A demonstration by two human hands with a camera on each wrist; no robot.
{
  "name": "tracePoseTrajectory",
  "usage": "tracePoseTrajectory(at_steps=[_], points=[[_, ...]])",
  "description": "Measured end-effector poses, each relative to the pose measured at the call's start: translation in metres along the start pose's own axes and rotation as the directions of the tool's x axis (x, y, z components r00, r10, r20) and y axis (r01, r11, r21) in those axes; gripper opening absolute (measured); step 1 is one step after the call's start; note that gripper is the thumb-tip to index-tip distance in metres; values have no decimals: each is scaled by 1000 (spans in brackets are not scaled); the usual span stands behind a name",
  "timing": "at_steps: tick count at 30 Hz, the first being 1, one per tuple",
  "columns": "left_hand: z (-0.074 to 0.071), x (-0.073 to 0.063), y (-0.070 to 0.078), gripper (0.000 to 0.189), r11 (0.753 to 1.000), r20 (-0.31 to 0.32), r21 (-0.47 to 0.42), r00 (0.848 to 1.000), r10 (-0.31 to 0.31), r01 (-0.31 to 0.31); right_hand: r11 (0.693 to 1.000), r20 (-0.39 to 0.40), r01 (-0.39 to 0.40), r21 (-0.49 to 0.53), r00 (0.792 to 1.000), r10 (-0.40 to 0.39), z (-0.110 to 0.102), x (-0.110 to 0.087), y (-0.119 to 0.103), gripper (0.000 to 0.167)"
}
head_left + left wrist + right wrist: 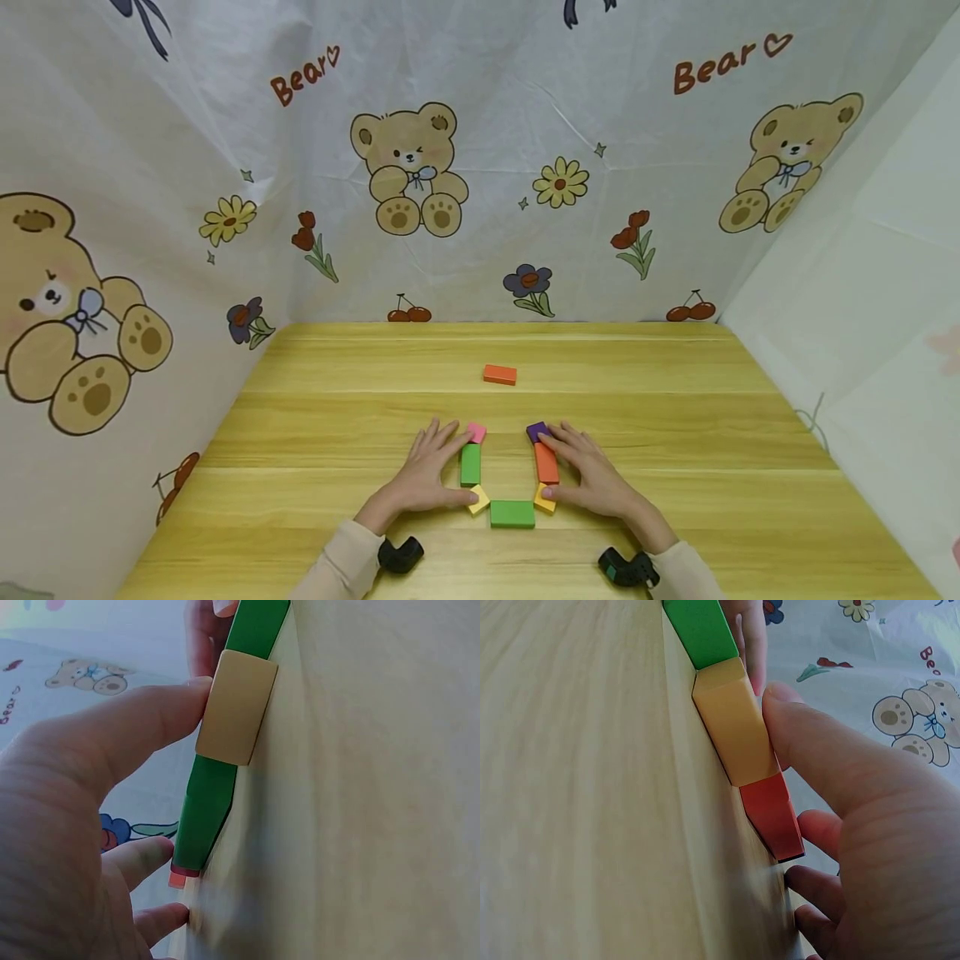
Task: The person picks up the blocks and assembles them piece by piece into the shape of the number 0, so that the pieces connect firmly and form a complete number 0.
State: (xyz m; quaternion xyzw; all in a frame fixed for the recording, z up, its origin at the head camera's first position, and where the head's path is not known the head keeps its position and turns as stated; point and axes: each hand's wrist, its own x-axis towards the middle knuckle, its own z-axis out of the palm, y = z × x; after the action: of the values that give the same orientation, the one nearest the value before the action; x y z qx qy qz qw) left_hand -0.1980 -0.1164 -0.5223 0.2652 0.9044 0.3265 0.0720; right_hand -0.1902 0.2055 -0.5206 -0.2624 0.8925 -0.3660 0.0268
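Observation:
Small blocks lie in a U shape on the wooden table. My left hand [426,473] spans the left side, its thumb touching a yellow block [480,499] and its index fingertip at a pink block [477,432]. Between these lies a green block [470,464]. On the other side my right hand [597,482] has its thumb on an orange-yellow block [735,724] and its index finger at a purple block [536,431]. A red-orange block [547,463] sits between those two. Another green block [512,514] forms the near side. Both hands' fingers are spread and relaxed.
A lone orange block [500,374] lies farther back on the wooden table [337,417]. Behind and beside the table hangs a white cloth [487,250] printed with bears and flowers. A black device [401,555] sits at the left wrist, another [628,570] at the right.

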Motion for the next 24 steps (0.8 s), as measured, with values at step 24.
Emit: tracePoseTrajectory(at_steps=[24], points=[[0, 0, 1, 95, 1000, -3, -7, 1000, 0, 0, 999, 14, -6, 39, 1000, 6, -7, 2, -5, 80]])
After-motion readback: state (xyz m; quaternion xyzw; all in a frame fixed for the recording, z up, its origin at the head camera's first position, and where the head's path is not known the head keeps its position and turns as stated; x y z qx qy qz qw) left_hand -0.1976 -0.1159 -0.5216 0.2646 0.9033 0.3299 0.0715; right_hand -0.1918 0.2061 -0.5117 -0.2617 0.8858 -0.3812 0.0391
